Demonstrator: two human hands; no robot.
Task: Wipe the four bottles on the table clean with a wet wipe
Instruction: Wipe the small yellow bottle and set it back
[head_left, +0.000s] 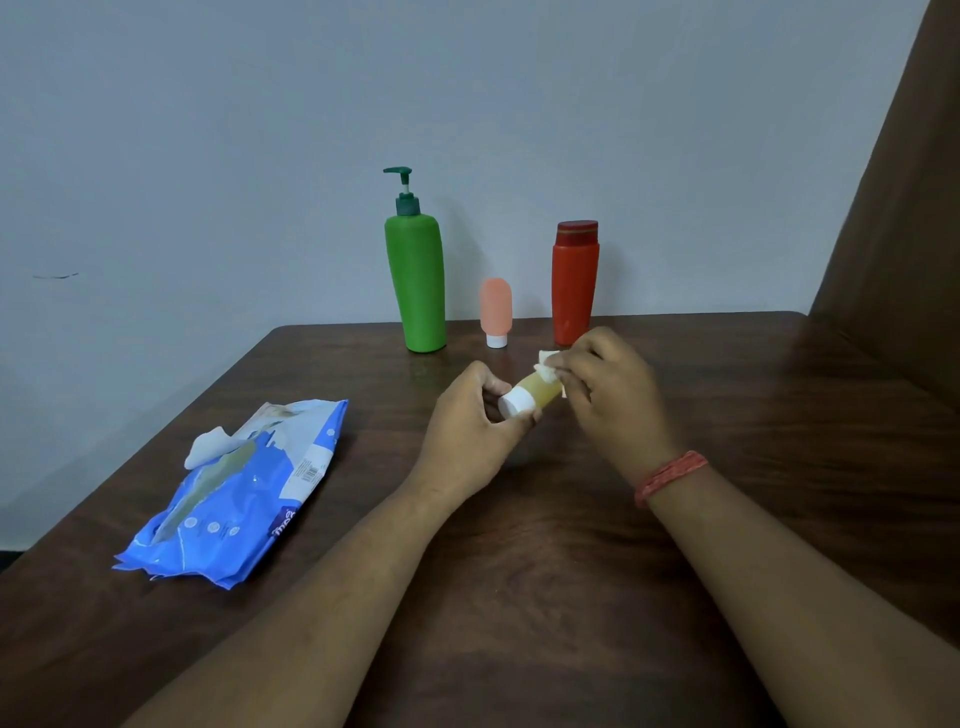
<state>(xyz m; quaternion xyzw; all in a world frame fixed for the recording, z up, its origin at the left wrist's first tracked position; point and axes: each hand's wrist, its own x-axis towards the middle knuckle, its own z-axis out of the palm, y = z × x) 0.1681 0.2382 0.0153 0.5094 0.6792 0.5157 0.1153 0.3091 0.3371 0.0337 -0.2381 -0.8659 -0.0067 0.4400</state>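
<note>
Near the middle of the frame, the left hand (475, 415) pinched the white cap end of a small yellow bottle (535, 391), which lay tilted above the dark wooden bench (571, 571), cap toward the lower left. The right hand (610, 395) curled round the bottle's far end and pressed a crumpled white wet wipe (549, 362) against it; the fingers hid most of the wipe and that end of the bottle. A red thread band (670, 475) circled the right wrist.

Just above the hands, three bottles stood upright along the bench's far edge by the grey wall (260, 156): a tall green pump bottle (415, 280) on the left, a small pink tube (496, 309) standing on its white cap in the middle, and a red bottle (574, 280) on the right, its base partly covered by the right hand. In the lower left lay a blue wipes pack (244, 499), a white wipe (208, 447) poking from its opening. A brown curtain (904, 182) filled the upper right.
</note>
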